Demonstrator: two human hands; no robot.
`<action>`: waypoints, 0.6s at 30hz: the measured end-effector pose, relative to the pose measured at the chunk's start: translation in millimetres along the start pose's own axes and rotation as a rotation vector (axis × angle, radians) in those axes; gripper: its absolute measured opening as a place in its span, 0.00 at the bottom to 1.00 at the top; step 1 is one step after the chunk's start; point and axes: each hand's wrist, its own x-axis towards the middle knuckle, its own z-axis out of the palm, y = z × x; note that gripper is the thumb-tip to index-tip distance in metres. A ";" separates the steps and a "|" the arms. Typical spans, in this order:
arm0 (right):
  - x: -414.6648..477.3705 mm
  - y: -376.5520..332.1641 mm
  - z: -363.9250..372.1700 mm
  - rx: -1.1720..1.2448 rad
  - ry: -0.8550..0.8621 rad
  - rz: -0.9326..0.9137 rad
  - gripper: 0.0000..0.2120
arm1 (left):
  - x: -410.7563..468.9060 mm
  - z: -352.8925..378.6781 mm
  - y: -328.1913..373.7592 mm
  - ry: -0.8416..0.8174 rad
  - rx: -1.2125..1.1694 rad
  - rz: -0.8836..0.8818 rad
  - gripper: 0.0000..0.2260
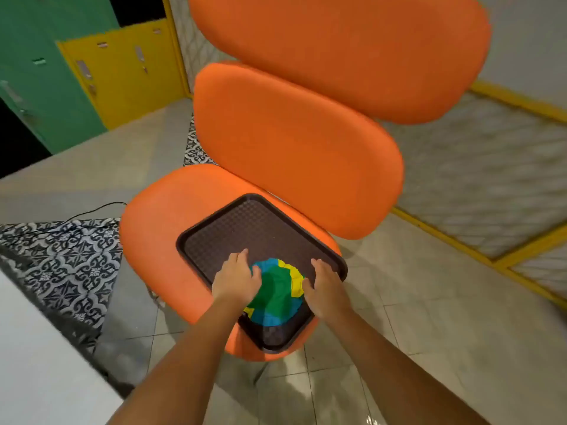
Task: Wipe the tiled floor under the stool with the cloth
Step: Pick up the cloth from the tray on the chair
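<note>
While the cloth (276, 289) lies bunched on the tray (214, 222), fingers flank it | left hand (236, 279) nearer, loose fingers touching its edge | right hand (325, 286) just beside, relaxed, holding nothing | long axis fingertips-to-wrists

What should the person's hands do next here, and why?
Probably grip the cloth and lift it off: it lies bunched on the tray atop the nearest stool, with the left hand and right hand open at its sides, and the floor to wipe is below.
</note>
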 end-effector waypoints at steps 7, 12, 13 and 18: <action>48.8 34.9 68.2 -0.043 -0.075 0.096 0.24 | 58.1 63.8 -32.7 -0.150 0.037 -0.185 0.26; 68.6 46.0 100.7 -0.108 -0.073 0.109 0.26 | 72.5 90.9 -52.7 -0.171 0.020 -0.232 0.30; 72.3 48.6 107.2 -0.120 -0.056 0.128 0.27 | 72.9 97.3 -54.0 -0.171 -0.011 -0.243 0.31; 70.9 52.8 135.9 0.004 0.071 0.222 0.30 | 64.2 122.9 -49.4 0.009 0.004 -0.236 0.32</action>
